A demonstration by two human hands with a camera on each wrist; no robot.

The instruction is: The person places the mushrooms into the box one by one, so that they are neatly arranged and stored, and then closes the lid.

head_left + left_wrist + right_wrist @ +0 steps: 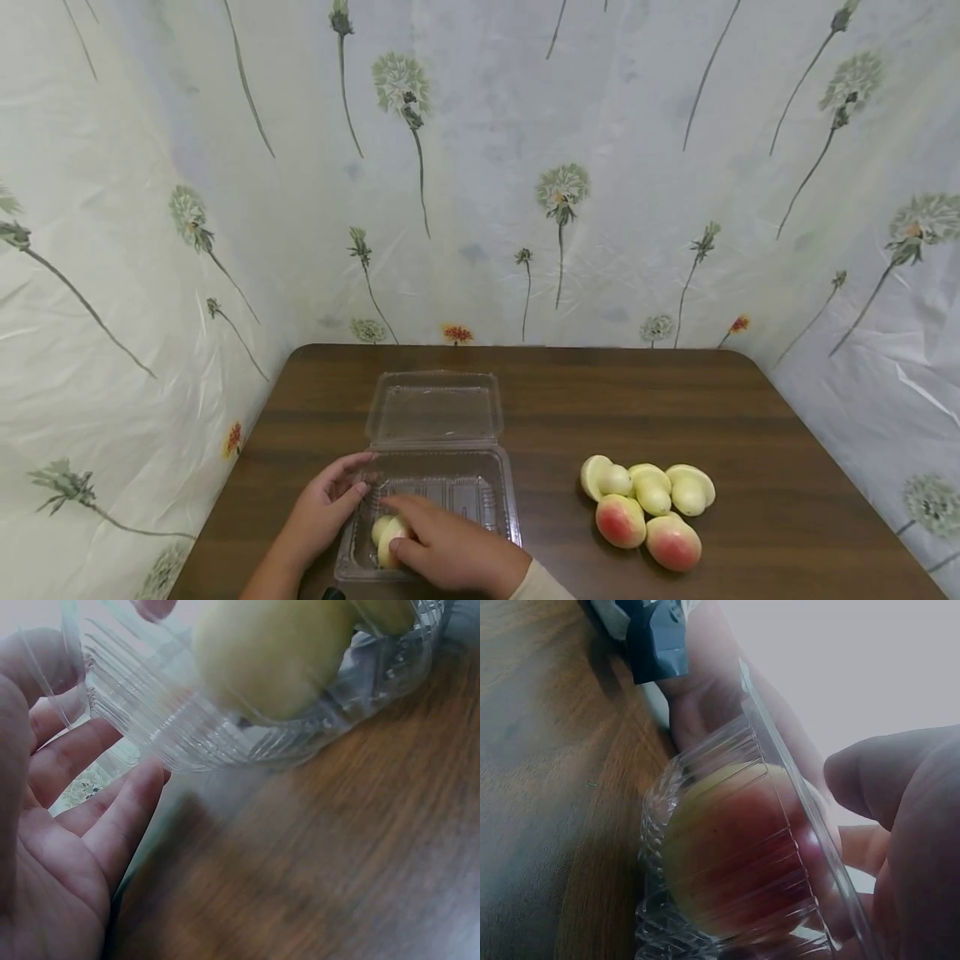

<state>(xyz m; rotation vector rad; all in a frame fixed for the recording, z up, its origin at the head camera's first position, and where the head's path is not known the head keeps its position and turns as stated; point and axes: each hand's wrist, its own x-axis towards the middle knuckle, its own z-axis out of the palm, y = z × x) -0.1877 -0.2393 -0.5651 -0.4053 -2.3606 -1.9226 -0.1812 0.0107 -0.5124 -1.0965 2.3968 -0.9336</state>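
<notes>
Gripping a fruit (388, 552), it seems, the right hand (453, 542) sits in the clear box (516, 523) the left hand (321, 510) holds

Five mango-like fruits (651, 498) lie on one bench (547, 400): three showing pale yellow and two with a red blush. One clear clamshell container (468, 500), with one lid (435, 412), holds at least one further pale fruit (394, 543); its exact count is uncertain. There are two hands, one left hand (318, 508) and one right hand (453, 542). The printed backdrop (480, 125) shows three orange flowers (457, 334).
</notes>
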